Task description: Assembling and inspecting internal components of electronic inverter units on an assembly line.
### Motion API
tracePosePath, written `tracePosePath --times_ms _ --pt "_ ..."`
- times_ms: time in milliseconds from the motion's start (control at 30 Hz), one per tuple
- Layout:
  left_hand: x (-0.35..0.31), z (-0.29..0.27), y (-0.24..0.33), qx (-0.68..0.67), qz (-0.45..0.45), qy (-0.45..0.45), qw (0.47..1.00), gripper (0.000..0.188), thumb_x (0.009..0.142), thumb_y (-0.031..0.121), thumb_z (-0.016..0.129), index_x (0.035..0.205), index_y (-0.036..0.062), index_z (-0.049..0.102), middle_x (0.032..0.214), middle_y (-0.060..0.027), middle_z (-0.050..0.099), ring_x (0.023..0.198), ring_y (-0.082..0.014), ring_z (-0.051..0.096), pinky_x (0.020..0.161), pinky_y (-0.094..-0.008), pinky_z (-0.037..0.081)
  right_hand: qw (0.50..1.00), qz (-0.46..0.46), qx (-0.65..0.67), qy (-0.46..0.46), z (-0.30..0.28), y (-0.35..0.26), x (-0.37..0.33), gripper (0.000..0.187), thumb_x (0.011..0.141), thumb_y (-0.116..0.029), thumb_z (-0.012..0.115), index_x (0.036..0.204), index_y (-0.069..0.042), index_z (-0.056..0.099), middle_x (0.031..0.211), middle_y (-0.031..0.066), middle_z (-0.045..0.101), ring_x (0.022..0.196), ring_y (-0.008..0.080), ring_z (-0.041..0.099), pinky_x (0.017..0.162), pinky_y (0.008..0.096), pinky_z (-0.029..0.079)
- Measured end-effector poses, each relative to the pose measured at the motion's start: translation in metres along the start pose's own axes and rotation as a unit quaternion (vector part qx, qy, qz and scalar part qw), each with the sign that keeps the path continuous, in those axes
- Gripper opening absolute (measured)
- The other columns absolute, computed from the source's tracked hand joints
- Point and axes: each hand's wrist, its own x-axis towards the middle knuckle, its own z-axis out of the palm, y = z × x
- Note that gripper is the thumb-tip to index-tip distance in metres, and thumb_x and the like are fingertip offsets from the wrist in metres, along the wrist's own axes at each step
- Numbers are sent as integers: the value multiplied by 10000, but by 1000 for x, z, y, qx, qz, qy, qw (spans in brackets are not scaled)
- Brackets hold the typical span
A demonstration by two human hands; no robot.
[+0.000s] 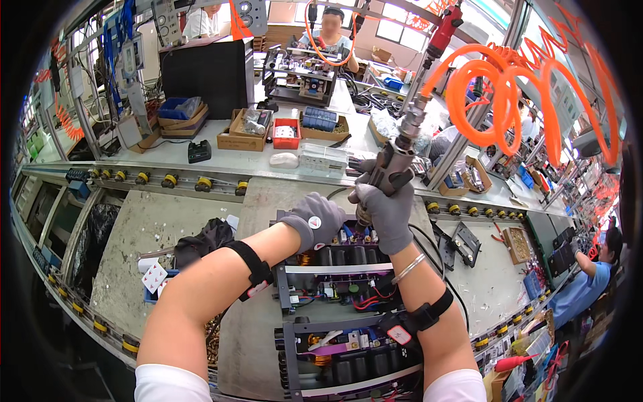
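Note:
My gloved right hand [387, 213] is wrapped around a grey air screwdriver [395, 167], held upright with its tip pointing down into the far end of an open electronic unit [345, 255]. An orange coiled hose [479, 100] runs to the top of the tool. My gloved left hand [316, 220] rests over the same unit, left of the driver tip. Its fingers are curled together, and what they hold, if anything, is hidden. Nearer to me lies a second open unit [348, 358] with black capacitors, copper coils and coloured wires.
The units sit on a grey board [248, 348] between roller rails [171, 181]. A dark cloth [204, 242] lies to the left, black brackets [462, 244] to the right. Across the rail stand a red bin [287, 134] and cardboard boxes [244, 130]. Co-workers are beyond and at right.

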Motion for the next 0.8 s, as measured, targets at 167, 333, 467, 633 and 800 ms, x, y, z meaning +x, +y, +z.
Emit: tracePosePath --times_ms 167,333,467,633,800 --pt "-1 2 0 -21 2 18 1000 156 854 225 503 906 113 598 790 -71 626 761 -227 647 657 -358 487 998 10 -53 -33 6 -11 9 384 697 30 629 1074 14 555 785 39 618 669 103 598 624 251 505" --pt "-2 -7 -5 -64 -27 -17 997 210 869 276 513 895 99 622 869 -101 660 814 -254 656 717 -380 506 998 -27 -24 -51 -11 -74 -10 425 694 29 652 1110 18 564 780 34 623 683 100 606 617 251 500" --pt "-29 -6 -22 -218 -56 23 974 251 843 271 581 924 37 619 936 -162 652 893 -328 633 781 -395 501 990 -16 -134 -35 -75 -147 -66 516 717 6 618 1218 16 492 909 66 598 760 168 644 636 261 520" --pt "-128 31 -7 -364 -232 332 839 384 830 143 609 1194 37 550 1114 -157 610 1048 -297 590 906 -362 466 963 0 -238 124 -191 -182 -186 456 697 19 680 1137 23 561 884 28 610 765 87 580 696 247 498" --pt "-208 107 42 -453 -294 183 822 331 954 147 467 1251 3 485 1227 -194 557 1130 -283 550 946 -354 421 894 52 -309 320 -289 -164 -298 481 704 50 641 1171 17 532 888 44 608 740 123 610 650 236 516"
